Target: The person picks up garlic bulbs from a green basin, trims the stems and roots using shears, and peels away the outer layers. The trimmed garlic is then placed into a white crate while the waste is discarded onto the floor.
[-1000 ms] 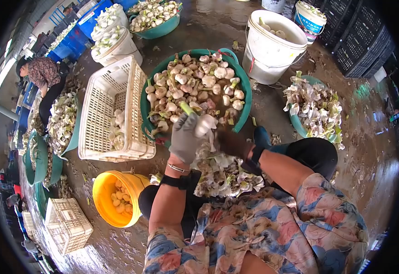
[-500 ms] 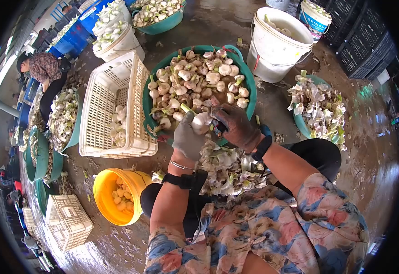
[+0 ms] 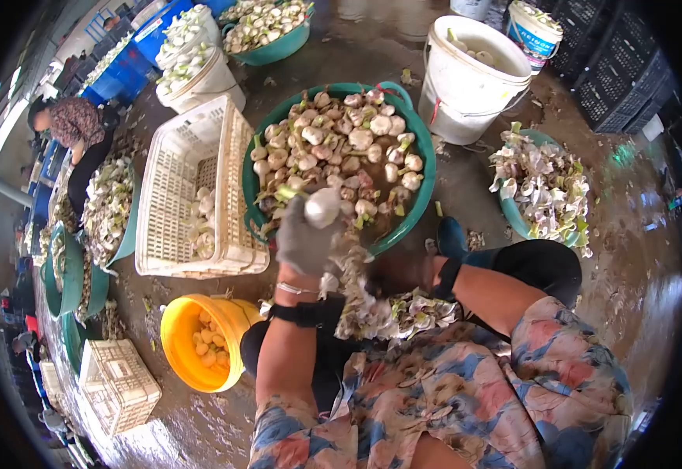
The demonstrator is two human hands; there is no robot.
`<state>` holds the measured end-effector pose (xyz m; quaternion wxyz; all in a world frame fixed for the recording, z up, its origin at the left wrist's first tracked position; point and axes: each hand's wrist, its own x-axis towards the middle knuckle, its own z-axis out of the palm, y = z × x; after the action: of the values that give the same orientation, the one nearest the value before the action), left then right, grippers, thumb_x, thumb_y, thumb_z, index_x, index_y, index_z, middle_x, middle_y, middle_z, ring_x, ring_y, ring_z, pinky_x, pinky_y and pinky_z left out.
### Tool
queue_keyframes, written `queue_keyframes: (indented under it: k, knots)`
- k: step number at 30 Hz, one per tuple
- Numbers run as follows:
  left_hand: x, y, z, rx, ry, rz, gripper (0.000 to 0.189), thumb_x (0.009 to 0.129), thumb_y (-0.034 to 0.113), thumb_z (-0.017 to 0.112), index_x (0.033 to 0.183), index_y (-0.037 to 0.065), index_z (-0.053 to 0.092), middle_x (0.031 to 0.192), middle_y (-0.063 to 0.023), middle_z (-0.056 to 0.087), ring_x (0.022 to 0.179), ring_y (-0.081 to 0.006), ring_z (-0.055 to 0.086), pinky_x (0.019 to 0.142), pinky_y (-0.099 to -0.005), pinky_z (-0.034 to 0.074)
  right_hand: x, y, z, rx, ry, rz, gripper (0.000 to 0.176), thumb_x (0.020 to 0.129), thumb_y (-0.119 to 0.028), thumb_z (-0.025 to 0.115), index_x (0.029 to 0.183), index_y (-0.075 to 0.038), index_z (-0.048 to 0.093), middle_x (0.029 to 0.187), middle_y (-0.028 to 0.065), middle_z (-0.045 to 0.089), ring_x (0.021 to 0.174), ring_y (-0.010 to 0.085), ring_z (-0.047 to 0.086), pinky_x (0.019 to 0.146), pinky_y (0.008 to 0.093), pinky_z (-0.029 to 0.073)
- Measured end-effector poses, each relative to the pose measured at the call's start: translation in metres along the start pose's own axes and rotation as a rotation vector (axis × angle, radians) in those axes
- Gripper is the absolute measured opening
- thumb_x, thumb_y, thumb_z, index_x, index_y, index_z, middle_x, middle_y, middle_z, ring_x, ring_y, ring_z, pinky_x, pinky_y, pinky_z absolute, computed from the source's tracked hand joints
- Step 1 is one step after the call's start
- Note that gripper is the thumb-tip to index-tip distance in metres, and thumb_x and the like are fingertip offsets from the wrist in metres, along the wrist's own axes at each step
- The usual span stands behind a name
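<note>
My left hand (image 3: 303, 241), in a grey glove, is closed around a white garlic bulb (image 3: 323, 208) with a short green stem, over the near edge of a green tub. Inside that green tub (image 3: 427, 176) lie many unpeeled garlic bulbs (image 3: 314, 134). My right hand (image 3: 400, 272), darkly gloved and smeared by motion, is low over a heap of garlic skins (image 3: 392, 316) at my lap. Its fingers, and anything in them, cannot be made out.
Left of the tub stands a white crate (image 3: 171, 184) with some garlic, and below it a yellow bucket (image 3: 239, 332) holding cloves. A white bucket (image 3: 466, 98) is at back right, near a basin of skins (image 3: 544, 187). Another person (image 3: 79, 125) sits at far left.
My right hand has moved away from the garlic bulb, down toward the heap of skins. My left hand, still holding the bulb, has shifted slightly left.
</note>
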<state>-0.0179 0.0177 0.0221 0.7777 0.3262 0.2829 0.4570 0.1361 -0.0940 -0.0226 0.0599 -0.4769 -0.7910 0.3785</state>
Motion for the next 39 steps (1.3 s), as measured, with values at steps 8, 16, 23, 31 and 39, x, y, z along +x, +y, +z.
queue_keyframes:
  k: [8, 16, 23, 31, 39]
  knots:
    - [0.009, 0.091, -0.053, -0.538, 0.373, 0.325, 0.092, 0.081, 0.047, 0.058, 0.14, 0.002, 0.004, 0.143, -0.0194, 0.015, 0.128, -0.0318, 0.028, 0.1, -0.0491, 0.035, 0.041, 0.064, -0.028, -0.032, 0.62, 0.113, 0.02, 0.072, -0.024, 0.062, 0.082, -0.008, 0.06, 0.076, 0.0143, 0.062, 0.072, 0.0343, 0.06, 0.064, 0.0423, 0.047]
    - [0.02, 0.043, 0.002, -0.167, 0.234, -0.092, 0.035, 0.091, 0.033, 0.049, 0.111, 0.004, 0.049, 0.106, -0.0105, 0.057, 0.095, -0.0238, 0.055, 0.082, -0.0381, 0.045, 0.105, 0.187, -0.139, 0.052, 0.958, 0.716, 0.044, 0.08, -0.035, 0.059, 0.108, -0.003, 0.051, 0.099, 0.0234, 0.058, 0.089, 0.0375, 0.057, 0.076, 0.0408, 0.047]
    - [0.036, 0.018, -0.004, 0.105, 0.264, -0.204, 0.027, 0.092, 0.02, 0.044, 0.113, 0.003, 0.049, 0.099, -0.01, 0.06, 0.092, -0.0224, 0.059, 0.075, -0.0329, 0.047, 0.174, 0.336, -0.125, 0.695, 1.06, 0.627, 0.02, 0.08, -0.013, 0.06, 0.097, -0.001, 0.057, 0.071, 0.0049, 0.058, 0.059, 0.0146, 0.055, 0.048, 0.0286, 0.043]
    - [0.04, -0.006, 0.004, 0.142, 0.059, -0.273, 0.044, 0.091, 0.025, 0.05, 0.128, 0.004, 0.04, 0.111, -0.007, 0.053, 0.098, -0.018, 0.053, 0.08, -0.0305, 0.046, 0.105, 0.077, -0.076, 0.358, 1.113, -0.014, 0.049, 0.072, -0.012, 0.072, 0.114, 0.0, 0.05, 0.097, 0.0156, 0.058, 0.083, 0.0245, 0.058, 0.072, 0.0354, 0.047]
    - [0.021, -0.014, 0.001, 0.445, -0.049, -0.004, 0.056, 0.079, 0.016, 0.064, 0.123, -0.006, 0.038, 0.096, -0.0114, 0.057, 0.079, -0.0175, 0.057, 0.068, -0.0283, 0.048, 0.051, 0.025, -0.077, 0.87, 0.722, -0.087, 0.028, 0.084, -0.013, 0.06, 0.109, -0.001, 0.054, 0.094, 0.0071, 0.057, 0.071, 0.0099, 0.055, 0.06, 0.0219, 0.046]
